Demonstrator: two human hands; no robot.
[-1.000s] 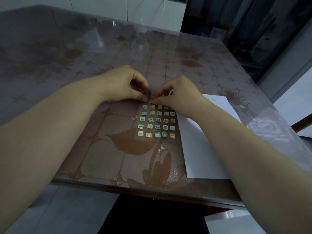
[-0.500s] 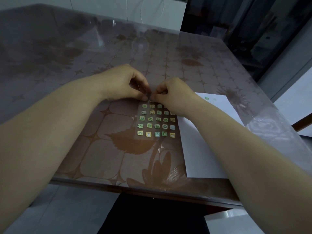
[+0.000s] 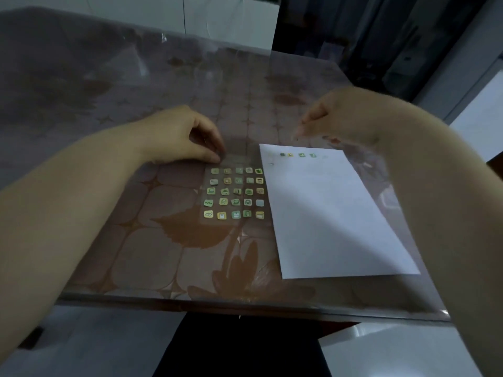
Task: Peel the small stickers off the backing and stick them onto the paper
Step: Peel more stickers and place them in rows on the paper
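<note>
A clear sticker sheet [image 3: 235, 192] with several small green and yellow stickers lies on the table, its right edge against a white paper [image 3: 326, 213]. Several stickers [image 3: 297, 155] sit in a row along the paper's far edge. My left hand [image 3: 177, 134] has curled fingers and pinches the sheet's far left corner. My right hand [image 3: 345, 115] hovers blurred above the paper's far edge. Its thumb and forefinger are pinched together, and the sticker between them is too small and blurred to make out.
The table [image 3: 152, 240] has a brown flower pattern under a clear cover, and its front edge runs just below the paper. A dark doorway and a white wall lie beyond the far edge.
My right hand left the sheet's far edge and swung up and right to above the paper's far edge, fingers still pinched. My left hand stayed on the sheet's corner.
</note>
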